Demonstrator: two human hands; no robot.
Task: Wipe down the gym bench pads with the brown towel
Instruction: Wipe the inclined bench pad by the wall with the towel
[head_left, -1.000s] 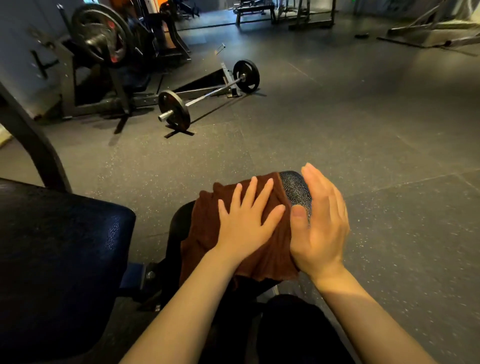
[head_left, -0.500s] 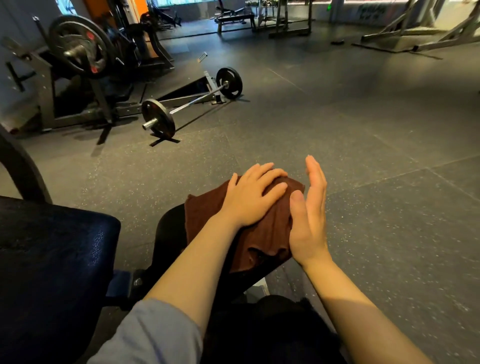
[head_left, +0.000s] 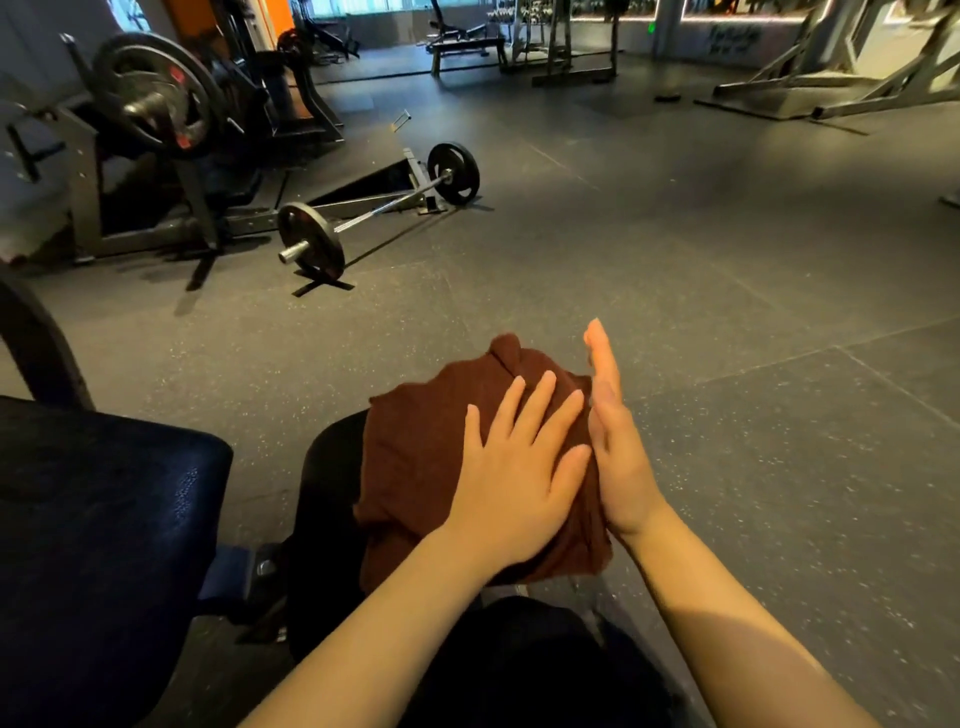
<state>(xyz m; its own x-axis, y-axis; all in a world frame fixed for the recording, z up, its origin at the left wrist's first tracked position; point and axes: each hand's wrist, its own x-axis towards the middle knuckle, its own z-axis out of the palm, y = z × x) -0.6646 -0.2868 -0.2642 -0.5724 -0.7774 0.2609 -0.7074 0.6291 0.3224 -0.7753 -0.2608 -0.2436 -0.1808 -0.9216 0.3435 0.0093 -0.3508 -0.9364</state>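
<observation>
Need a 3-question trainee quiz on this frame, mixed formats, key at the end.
1. True or false: the left hand lies flat, fingers spread, on the brown towel.
2. What does the towel cover? A) the black roller pad B) the blue seat pad C) the barbell
3. Fill in: the right hand stands edge-on with straight fingers at the towel's ____ side.

Key: 1 true; 2 A; 3 right.

Both hands flat: left (head_left: 511, 486) palm-down, right (head_left: 615, 457) edge-on.
</observation>
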